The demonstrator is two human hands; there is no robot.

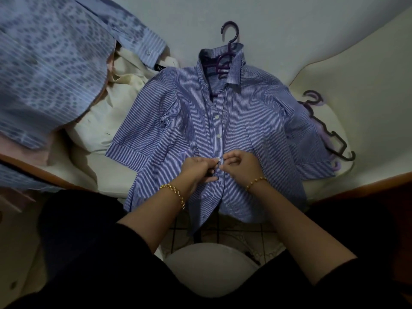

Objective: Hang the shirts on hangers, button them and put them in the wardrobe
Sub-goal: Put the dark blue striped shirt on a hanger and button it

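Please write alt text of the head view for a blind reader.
The left hand and right hand pinch the button front of a blue-and-white striped shirt lying flat with a dark purple plastic hanger in its collar.

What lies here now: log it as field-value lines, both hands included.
Shirt: blue-and-white striped short-sleeved shirt, flat on pale bedding
Hanger: dark purple plastic hanger, hook out of collar
Left hand: pinches placket at white button
Right hand: pinches opposite placket edge
Done: upper buttons fastened; lower front open
Spares: purple plastic hangers, right
Pile: cream shirt, pale blue striped shirt, left
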